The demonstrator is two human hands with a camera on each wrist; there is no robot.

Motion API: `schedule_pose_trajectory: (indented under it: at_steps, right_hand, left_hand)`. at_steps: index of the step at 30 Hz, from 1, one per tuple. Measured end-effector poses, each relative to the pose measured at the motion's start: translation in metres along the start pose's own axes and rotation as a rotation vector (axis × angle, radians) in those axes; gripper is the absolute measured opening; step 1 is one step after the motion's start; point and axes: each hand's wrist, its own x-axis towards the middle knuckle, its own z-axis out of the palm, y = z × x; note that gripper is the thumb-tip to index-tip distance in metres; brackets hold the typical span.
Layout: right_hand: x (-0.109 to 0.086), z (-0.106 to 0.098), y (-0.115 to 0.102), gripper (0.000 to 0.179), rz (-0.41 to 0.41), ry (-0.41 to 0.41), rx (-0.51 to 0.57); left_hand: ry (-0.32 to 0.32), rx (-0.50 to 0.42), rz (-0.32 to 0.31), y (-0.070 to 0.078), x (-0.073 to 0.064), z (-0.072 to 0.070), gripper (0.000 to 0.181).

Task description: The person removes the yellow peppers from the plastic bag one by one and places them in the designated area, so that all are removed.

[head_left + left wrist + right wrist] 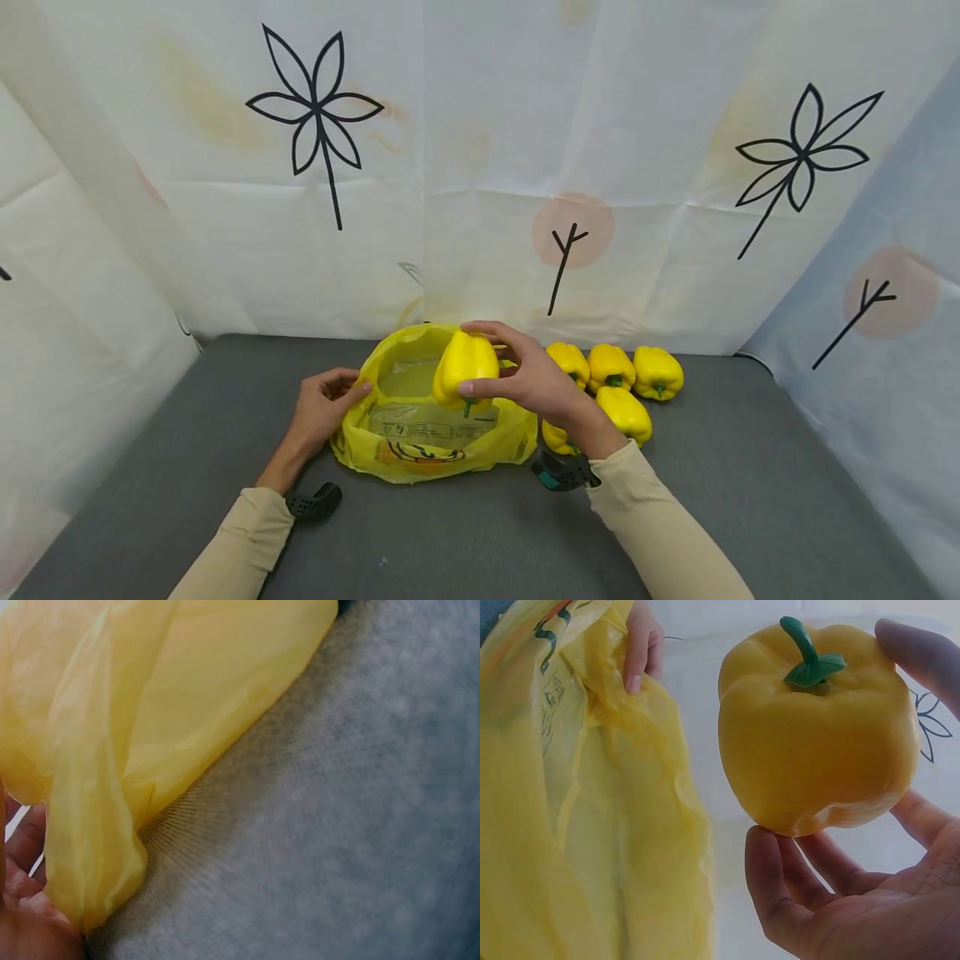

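Observation:
A yellow plastic bag [438,467] stands on the grey table with its mouth spread wide. My left hand [318,410] pinches the bag's left rim between thumb and fingers; in the left wrist view, yellow film [187,697] hides most of that hand [37,922]. Above the right part of the bag's mouth, my right hand [538,379] holds a yellow bell pepper [463,371], stem down. The right wrist view has the pepper [817,742] between the thumb and fingers of this hand [907,900], apart from the bag [641,825].
To the right of the bag, several more yellow bell peppers [657,372] sit on the grey table [750,467], some partly behind my right hand and wrist. A white curtain [480,150] with flower drawings hangs along the table's back edge.

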Motion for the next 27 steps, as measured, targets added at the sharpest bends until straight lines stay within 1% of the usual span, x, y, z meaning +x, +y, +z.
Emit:
schedule_pose_trajectory:
  at_steps: [7,12,17,27]
  right_hand:
    - [-0.009,-0.003,0.002,0.073,-0.01,0.005,0.016]
    - [-0.016,-0.006,0.003,0.075,0.009,0.021,0.019]
    - [-0.025,-0.011,0.005,0.077,0.005,0.032,0.018]
    - [-0.043,-0.026,0.009,0.074,0.006,0.066,0.03]
  left_hand:
    - [-0.001,0.008,-0.004,-0.001,0.0,0.0,0.021]
    - [0.004,0.01,-0.003,0.0,0.0,0.0,0.021]
    - [0.004,0.009,-0.002,0.0,0.0,0.0,0.02]
    - [0.005,-0.002,-0.019,0.001,0.0,0.001,0.021]
